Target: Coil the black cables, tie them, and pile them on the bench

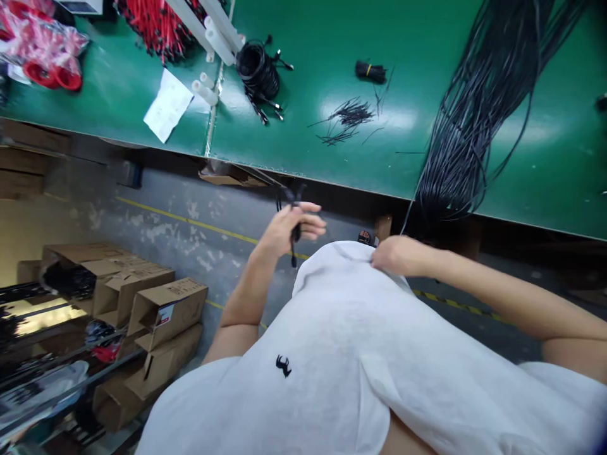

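Observation:
In front of the table's edge, my left hand (296, 222) holds a black cable (294, 235) gathered in its palm, with ends hanging below; blur hides its exact shape. My right hand (398, 255) is closed near my white shirt. A thin dark cable strand (406, 215) runs into it from the large bundle of black cables (455, 151) draped over the table's edge. A blurred stretch of cable also shows left of the right hand, across the shirt. Coiled black cables (258, 69) with plugs lie on the green table (303, 148).
Short black ties (351, 115) lie loose beside a bound bunch of ties (370, 71). Red cables (159, 28), white tubes (220, 41) and a paper sheet (167, 105) are further left. Cardboard boxes (164, 309) stand on the floor at left.

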